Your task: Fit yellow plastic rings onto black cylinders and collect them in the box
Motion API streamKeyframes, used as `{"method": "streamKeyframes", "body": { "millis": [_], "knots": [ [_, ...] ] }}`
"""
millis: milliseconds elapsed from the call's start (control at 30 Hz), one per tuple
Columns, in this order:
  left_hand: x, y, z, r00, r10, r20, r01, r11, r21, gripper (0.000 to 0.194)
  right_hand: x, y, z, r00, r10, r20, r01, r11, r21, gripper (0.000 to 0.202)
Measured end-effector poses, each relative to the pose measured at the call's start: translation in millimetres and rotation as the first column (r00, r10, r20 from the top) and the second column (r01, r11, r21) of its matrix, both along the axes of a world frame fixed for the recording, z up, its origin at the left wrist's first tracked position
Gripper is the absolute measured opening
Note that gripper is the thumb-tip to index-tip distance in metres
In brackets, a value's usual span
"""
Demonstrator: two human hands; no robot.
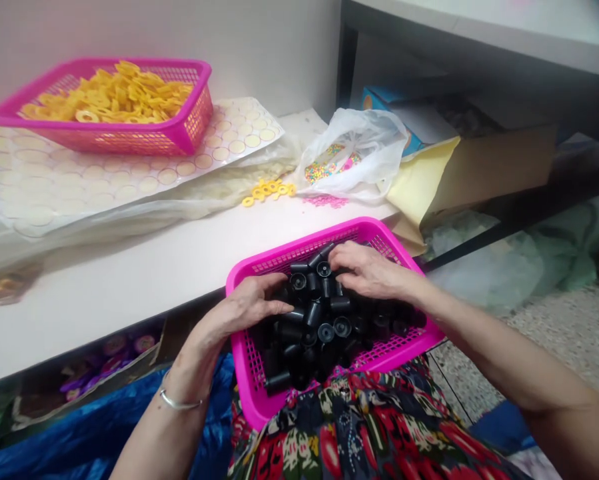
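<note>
Lower centre: a pink mesh plastic basket (259,373) holds glossy black cylindrical caps (324,320). The left hand (249,308) and right hand (366,270) rest on the heap, fingers curled among caps. Upper left, another pink basket (189,127) holds yellow rings (114,93).

— How's your light?
— Bright, even, soft shadow under your table (129,280).
— Sharpness?
— Your hands are crisp; the far basket (179,133) smears, and the edges bend.

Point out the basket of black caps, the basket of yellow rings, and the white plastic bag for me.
Basket of black caps (259,400): head view, on its bare pink left wall.
Basket of yellow rings (179,133): head view, on its pink front wall.
White plastic bag (379,143): head view, on its crumpled right side.
</note>
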State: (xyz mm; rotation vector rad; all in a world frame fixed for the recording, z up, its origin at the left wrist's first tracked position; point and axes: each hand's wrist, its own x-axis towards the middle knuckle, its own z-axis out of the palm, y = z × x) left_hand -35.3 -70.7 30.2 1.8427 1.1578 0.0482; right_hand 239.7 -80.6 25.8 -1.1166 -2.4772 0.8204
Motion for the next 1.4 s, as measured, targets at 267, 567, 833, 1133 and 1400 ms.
{"method": "streamKeyframes", "body": {
  "millis": [267, 567, 833, 1133, 1400],
  "knots": [
    [-12, 6, -3.2, 0.996, 0.083, 0.045, -0.081, 0.995, -0.055, 0.042, -47, 10, -5.8, 0.911, 0.224, 0.347, -0.228, 0.973, -0.031, 0.035],
    [-4, 10, -8.7, 0.979, 0.133, 0.156, -0.106, 0.979, -0.171, 0.038, -26, 5, -6.6, 0.922, 0.187, 0.339, -0.178, 0.982, -0.056, 0.018],
    [-2, 15, -14.4, 0.957, 0.228, 0.182, -0.212, 0.972, -0.106, 0.032, -30, 12, -0.8, 0.996, 0.065, 0.059, -0.062, 0.997, -0.042, 0.012],
    [-17, 3, 1.8, 0.913, 0.367, 0.181, -0.378, 0.925, 0.031, 0.031, -72, -11, -3.3, 0.971, 0.24, 0.014, -0.237, 0.965, -0.109, 0.03],
    [-11, -26, 18.8, 0.996, -0.053, 0.072, 0.043, 0.991, 0.13, 0.014, -47, 3, -2.9, 0.994, 0.09, 0.066, -0.097, 0.988, 0.118, 0.013]
  ]
}}
